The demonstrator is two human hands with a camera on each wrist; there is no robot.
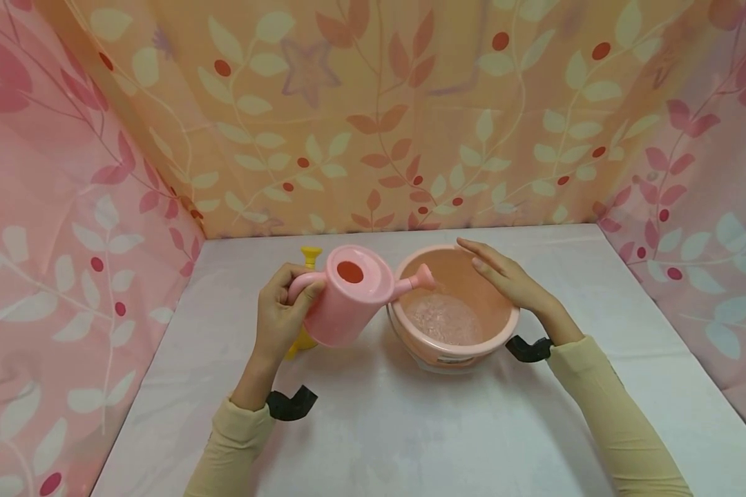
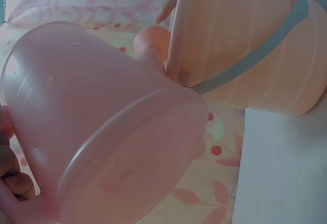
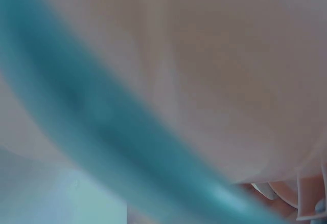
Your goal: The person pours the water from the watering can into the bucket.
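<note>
My left hand point(image 1: 281, 310) grips the handle of a pink watering can point(image 1: 348, 304), which is raised and tilted to the right. Its rose-shaped spout tip point(image 1: 424, 277) hangs over the left rim of a peach-coloured bucket point(image 1: 404, 330). Rippling, bubbly water point(image 1: 444, 319) covers the bucket's bottom. On the bucket's right rim rests my right hand point(image 1: 503, 276), fingers extended. In the left wrist view the can's base point(image 2: 138, 168) faces the camera, with the bucket's grey handle point(image 2: 255, 55) beyond. A blurred blue-green band point(image 3: 117, 116) crosses the right wrist view close up.
Behind the watering can stands a yellow object point(image 1: 311, 255) with a flared top, mostly hidden by the can and my left hand. A white cloth covers the table point(image 1: 398, 442). Leaf-patterned fabric point(image 1: 373, 124) hangs along the back and both sides.
</note>
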